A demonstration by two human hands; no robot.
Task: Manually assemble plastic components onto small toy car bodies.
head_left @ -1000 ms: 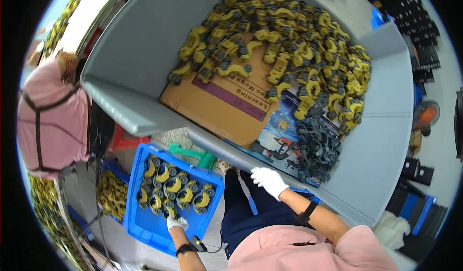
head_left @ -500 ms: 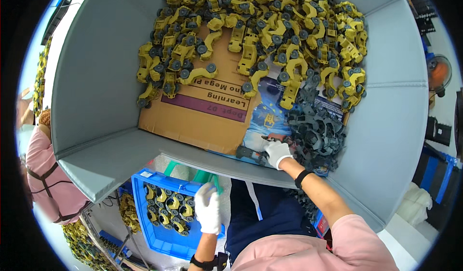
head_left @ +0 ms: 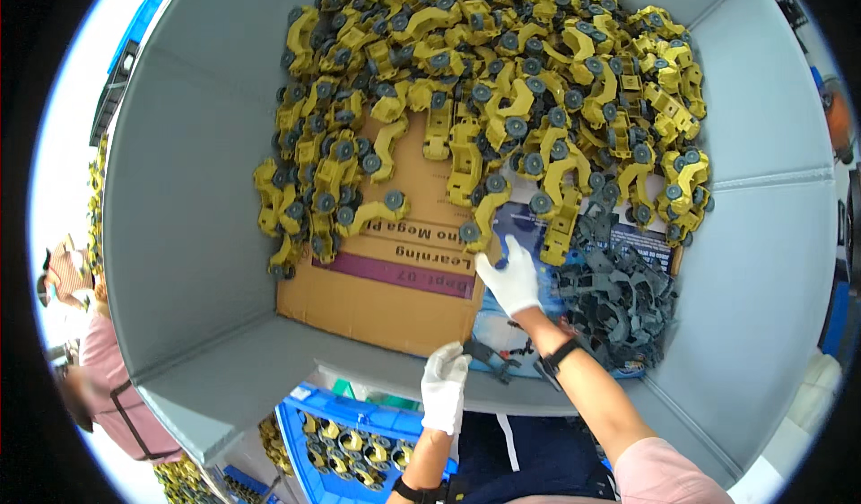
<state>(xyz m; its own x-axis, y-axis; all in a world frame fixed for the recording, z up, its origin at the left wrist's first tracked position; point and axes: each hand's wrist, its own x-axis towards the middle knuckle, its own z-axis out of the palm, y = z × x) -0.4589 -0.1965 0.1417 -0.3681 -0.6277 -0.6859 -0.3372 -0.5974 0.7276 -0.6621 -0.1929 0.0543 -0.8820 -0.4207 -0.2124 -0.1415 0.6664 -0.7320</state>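
As the gloved right hand (head_left: pixel 511 284) hangs over the grey bin, thumb and forefinger spread wide, here's one yellow toy body (head_left: pixel 489 212) right at its fingertips, just to the far side, two dark wheels showing; contact, I can't tell. Nearer and to the left, the gloved left hand (head_left: pixel 444 387) has its fingers loosely curled; whether it grips anything, I can't tell. One loose dark piece (head_left: pixel 489 358) lies just right of those fingers. Two black wristbands (head_left: pixel 560 353), one per wrist! Out to the right, one heap of dark grey parts (head_left: pixel 619 302), tangled past counting. Under the hands, one brown cardboard panel (head_left: pixel 386 311), one purple stripe across it. Far side, one great pile of yellow bodies (head_left: pixel 421 38), too many to count! Nearest, one blue crate (head_left: pixel 359 405) with more wheeled bodies inside, partly cut off.
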